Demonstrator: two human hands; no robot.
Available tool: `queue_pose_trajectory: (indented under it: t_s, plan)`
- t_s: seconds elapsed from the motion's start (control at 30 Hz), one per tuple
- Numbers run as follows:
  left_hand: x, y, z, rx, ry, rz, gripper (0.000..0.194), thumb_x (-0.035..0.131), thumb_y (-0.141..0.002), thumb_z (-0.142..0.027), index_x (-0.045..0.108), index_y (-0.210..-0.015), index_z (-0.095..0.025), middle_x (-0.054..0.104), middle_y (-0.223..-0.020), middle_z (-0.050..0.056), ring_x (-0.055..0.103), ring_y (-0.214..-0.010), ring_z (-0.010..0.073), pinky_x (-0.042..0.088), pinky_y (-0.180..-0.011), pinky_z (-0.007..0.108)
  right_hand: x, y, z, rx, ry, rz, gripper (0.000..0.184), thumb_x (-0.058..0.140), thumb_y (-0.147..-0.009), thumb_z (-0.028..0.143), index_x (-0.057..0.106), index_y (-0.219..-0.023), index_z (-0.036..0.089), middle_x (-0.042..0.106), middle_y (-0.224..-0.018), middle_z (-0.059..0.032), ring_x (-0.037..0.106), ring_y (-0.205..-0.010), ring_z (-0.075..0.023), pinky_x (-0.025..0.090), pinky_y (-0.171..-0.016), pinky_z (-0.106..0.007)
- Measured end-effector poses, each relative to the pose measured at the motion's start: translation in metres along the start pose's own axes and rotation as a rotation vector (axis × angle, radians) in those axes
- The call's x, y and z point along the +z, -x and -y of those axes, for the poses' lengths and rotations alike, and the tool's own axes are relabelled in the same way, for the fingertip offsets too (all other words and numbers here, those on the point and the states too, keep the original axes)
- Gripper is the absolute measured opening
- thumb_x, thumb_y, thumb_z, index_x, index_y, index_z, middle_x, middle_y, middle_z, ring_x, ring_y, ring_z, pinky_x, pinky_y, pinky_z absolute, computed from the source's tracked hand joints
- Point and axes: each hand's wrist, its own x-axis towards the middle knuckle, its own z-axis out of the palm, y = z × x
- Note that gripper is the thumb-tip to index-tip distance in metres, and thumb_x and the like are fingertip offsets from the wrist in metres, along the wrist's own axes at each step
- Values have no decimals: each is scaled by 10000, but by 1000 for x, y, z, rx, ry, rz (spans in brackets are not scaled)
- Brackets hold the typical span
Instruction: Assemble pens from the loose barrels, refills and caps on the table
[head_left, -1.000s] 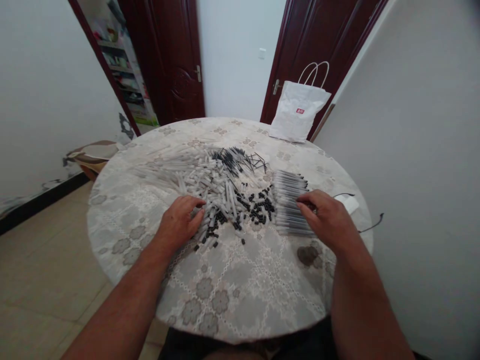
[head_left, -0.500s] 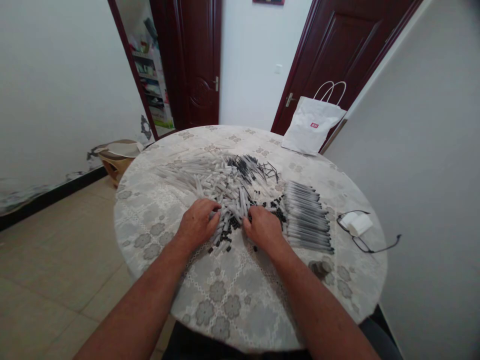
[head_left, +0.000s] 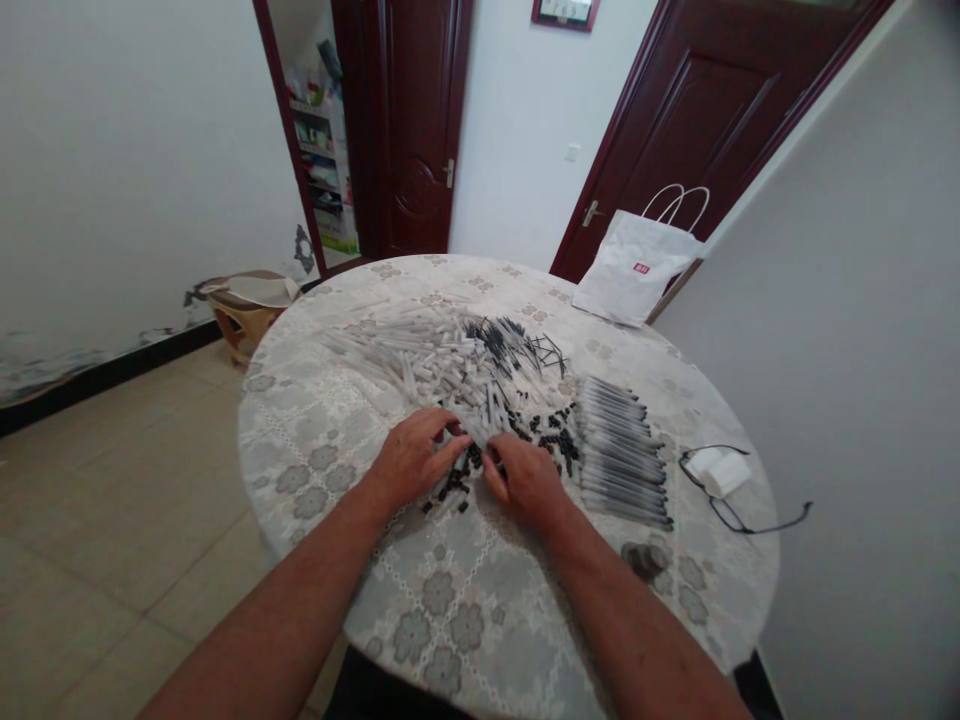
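My left hand (head_left: 420,455) is at the near side of a pile of translucent white pen parts (head_left: 442,355), thumb and fingers closing together. What lies between its fingertips is too small to make out. Close beside it on the right, my right hand (head_left: 523,478) has its fingers curled in a pinch, and its contents are hidden too. Small black pen pieces (head_left: 454,490) lie scattered under and between the hands, and more black pieces (head_left: 559,440) sit beyond the right hand. To the right, a neat row of grey-looking pens (head_left: 622,450) lies side by side.
Thin black sticks (head_left: 510,345) lie at the pile's far side. Eyeglasses (head_left: 727,512) and a folded white tissue (head_left: 724,472) rest at the right, near a small dark object (head_left: 645,558). A white paper bag (head_left: 637,265) stands at the back edge of the round table (head_left: 405,600).
My hands have come closer together, the left moving right toward the other. The camera view has shifted slightly, so the room and table appear lower and further right.
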Motion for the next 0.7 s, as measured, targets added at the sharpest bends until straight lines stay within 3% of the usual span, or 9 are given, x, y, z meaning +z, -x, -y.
queue_pose_trajectory:
  t_s: [0.1,0.2,0.4,0.53,0.7]
  plan:
    - [-2,1,-4,-45,180,96,270,613,-931,-395,722,-1088,-203,746,-956,61,688,-833,200,528,-814,323,-1,2,6,-37,-11,77,194,476,-995,291,641,-987,190,681,-897,-60,617,-823,-182,410,-741,-264]
    - [-3,1,-7,-72,297,146,241,579,-941,-384,730,-1002,-207,757,-938,48,701,-858,202,529,-833,315,-2,3,6,-26,-78,72,220,480,-990,294,640,-1098,188,679,-968,-74,619,-896,-197,442,-811,-278]
    - [-6,-1,-9,-219,231,16,299,495,-982,-435,680,-950,-202,737,-843,28,675,-787,191,504,-786,305,-2,-1,-15,219,18,-215,405,428,-926,103,611,-1284,148,610,-1250,-155,519,-1196,-272,379,-1060,-397]
    - [-7,-1,-10,-261,185,-52,305,470,-994,-438,655,-917,-207,735,-816,22,673,-756,188,497,-773,301,3,-4,-23,290,147,-180,378,459,-926,103,634,-1260,139,609,-1281,-156,463,-1239,-292,333,-1073,-429]
    - [-7,-1,-12,-249,146,-56,270,479,-989,-417,640,-915,-214,743,-819,25,687,-773,197,493,-759,300,7,-8,-18,319,233,-87,263,495,-970,184,662,-1173,162,617,-1300,-131,417,-1275,-297,324,-1031,-423]
